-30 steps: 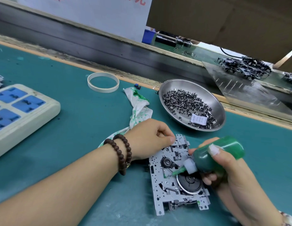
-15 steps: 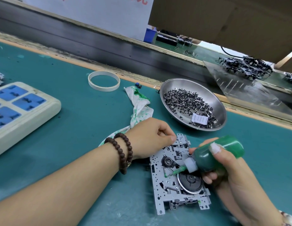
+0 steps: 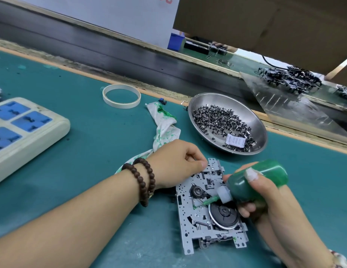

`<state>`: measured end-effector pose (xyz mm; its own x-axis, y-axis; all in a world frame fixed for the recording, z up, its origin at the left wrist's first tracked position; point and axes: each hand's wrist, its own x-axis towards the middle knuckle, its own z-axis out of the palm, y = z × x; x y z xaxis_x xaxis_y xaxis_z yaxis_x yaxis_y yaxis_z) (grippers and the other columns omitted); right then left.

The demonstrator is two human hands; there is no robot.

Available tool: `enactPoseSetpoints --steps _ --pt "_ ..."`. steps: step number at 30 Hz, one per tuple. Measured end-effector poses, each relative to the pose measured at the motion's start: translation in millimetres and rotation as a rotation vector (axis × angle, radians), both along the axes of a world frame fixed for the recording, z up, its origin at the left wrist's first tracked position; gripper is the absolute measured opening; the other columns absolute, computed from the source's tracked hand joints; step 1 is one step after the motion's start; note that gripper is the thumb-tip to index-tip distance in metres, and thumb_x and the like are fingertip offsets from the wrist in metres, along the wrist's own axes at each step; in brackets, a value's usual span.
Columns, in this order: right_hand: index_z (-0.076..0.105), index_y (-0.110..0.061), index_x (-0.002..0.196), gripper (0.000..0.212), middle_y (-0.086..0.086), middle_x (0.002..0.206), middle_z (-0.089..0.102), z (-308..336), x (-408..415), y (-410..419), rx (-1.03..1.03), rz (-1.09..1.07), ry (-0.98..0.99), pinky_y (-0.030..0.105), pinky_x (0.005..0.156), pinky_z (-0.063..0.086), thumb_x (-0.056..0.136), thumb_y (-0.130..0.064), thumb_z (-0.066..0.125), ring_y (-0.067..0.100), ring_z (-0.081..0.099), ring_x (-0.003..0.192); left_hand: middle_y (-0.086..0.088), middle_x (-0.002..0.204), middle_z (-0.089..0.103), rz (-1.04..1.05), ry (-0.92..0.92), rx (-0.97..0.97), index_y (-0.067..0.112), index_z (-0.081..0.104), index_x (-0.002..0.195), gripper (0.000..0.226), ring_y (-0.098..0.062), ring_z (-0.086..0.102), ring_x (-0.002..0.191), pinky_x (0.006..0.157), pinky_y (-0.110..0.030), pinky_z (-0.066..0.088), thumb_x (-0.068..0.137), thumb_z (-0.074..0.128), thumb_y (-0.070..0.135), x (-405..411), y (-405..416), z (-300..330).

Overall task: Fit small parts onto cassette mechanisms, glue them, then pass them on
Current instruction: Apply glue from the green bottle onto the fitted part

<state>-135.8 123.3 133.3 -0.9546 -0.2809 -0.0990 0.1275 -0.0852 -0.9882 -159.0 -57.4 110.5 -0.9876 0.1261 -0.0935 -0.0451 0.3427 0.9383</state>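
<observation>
A grey metal cassette mechanism (image 3: 190, 227) lies flat on the teal mat in front of me. My left hand (image 3: 174, 165), fingers curled, holds its upper left corner. In my right hand (image 3: 265, 198) I grip a green glue bottle (image 3: 258, 180), tilted down to the left. Its green nozzle tip touches the plate just left of the black flywheel (image 3: 224, 213). A steel bowl (image 3: 213, 105) with several small dark parts and a white paper packet stands behind the mechanism.
A rag (image 3: 165, 128) stained green lies under my left wrist. A white ring (image 3: 121, 96) sits farther back, a white and blue power strip (image 3: 23, 128) at the left. Beyond the mat's edge run a dark conveyor (image 3: 110, 55) and a pile of mechanisms (image 3: 292, 78).
The nozzle tip has crept slightly down and left along the plate. Both hands otherwise stay where they were.
</observation>
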Motion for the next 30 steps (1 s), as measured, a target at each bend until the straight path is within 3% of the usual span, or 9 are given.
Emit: enactPoseSetpoints --steps 3,6,11,16,20,22,24,28,30 --pt "0.069 -0.014 0.069 0.044 0.01 0.062 0.064 -0.7 -0.2 0.8 0.013 -0.006 0.011 0.016 0.037 0.037 0.043 -0.046 0.083 0.005 0.04 0.037 0.009 0.059 0.054 0.004 0.0 -0.004 0.026 0.064 0.074 0.012 -0.004 0.044 0.051 0.054 -0.017 0.037 0.086 0.063 0.026 0.1 0.1 0.5" --pt "0.07 -0.014 0.068 0.037 0.009 0.062 0.064 -0.6 -0.8 2.2 -0.005 -0.012 -0.006 0.017 0.036 0.038 0.047 -0.043 0.08 0.005 0.04 0.037 0.008 0.061 0.055 0.005 0.003 -0.011 0.025 0.064 0.075 0.011 -0.004 0.044 0.051 0.054 -0.016 0.037 0.086 0.063 0.027 0.3 0.0 0.9" --pt "0.07 -0.014 0.066 0.056 0.01 0.063 0.061 4.0 -2.7 5.0 -0.192 -0.095 -0.13 0.019 0.033 0.038 0.031 -0.054 0.088 0.007 0.04 0.034 0.013 0.056 0.053 0.01 0.022 -0.016 0.023 0.066 0.078 0.01 0.0 0.042 0.046 0.05 -0.012 0.035 0.086 0.063 0.027 -0.8 -1.0 -0.8" --pt "0.067 -0.008 0.077 0.042 0.009 0.062 0.059 6.1 -9.0 13.6 -0.202 -0.133 -0.217 0.016 0.029 0.034 0.058 -0.046 0.066 0.007 0.04 0.034 0.01 0.062 0.058 0.052 0.009 0.086 0.021 0.069 0.079 0.009 -0.004 0.051 0.06 0.061 -0.016 0.044 0.085 0.064 0.023 1.0 -0.9 -1.5" --pt "0.071 -0.019 0.095 0.036 0.007 0.068 0.06 7.7 -15.4 24.5 -0.189 -0.115 -0.182 0.011 0.03 0.032 0.066 -0.036 0.057 0.008 0.046 0.04 0.009 0.067 0.065 0.101 -0.004 0.185 0.02 0.069 0.079 0.009 -0.002 0.058 0.068 0.071 -0.014 0.047 0.085 0.064 0.018 4.0 -0.3 1.7" --pt "0.072 -0.012 0.087 0.032 0.01 0.077 0.07 9.7 -16.2 29.8 -0.203 -0.072 -0.218 0.013 0.032 0.04 0.062 -0.032 0.067 0.014 0.061 0.048 0.002 0.074 0.07 0.138 -0.018 0.246 0.017 0.07 0.08 0.01 -0.006 0.062 0.072 0.077 -0.02 0.05 0.086 0.063 0.014 4.5 0.5 3.3" --pt "0.07 -0.005 0.083 0.046 0.016 0.084 0.072 10.7 -15.9 33.5 -0.234 -0.025 -0.272 0.018 0.037 0.048 0.046 -0.029 0.084 0.022 0.068 0.057 -0.003 0.08 0.073 0.188 -0.021 0.298 0.016 0.071 0.081 0.01 -0.011 0.064 0.076 0.08 -0.025 0.051 0.086 0.063 0.013 5.8 1.3 4.3" --pt "0.075 0.0 0.083 0.044 0.023 0.081 0.067 15.4 -13.1 38.9 -0.285 0.102 -0.396 0.023 0.04 0.051 0.053 -0.032 0.079 0.018 0.061 0.051 -0.005 0.084 0.074 0.236 -0.007 0.345 0.016 0.071 0.084 0.01 -0.017 0.067 0.082 0.083 -0.03 0.052 0.086 0.062 0.012 8.2 0.7 6.4" --pt "0.074 0.002 0.09 0.058 0.022 0.085 0.066 13.5 -14.8 44.8 -0.379 0.111 -0.354 0.026 0.047 0.054 0.045 -0.03 0.091 0.019 0.063 0.058 -0.007 0.085 0.074 0.245 -0.002 0.373 0.014 0.071 0.084 0.009 -0.02 0.068 0.084 0.083 -0.033 0.051 0.085 0.062 0.012 8.3 -0.5 5.2"
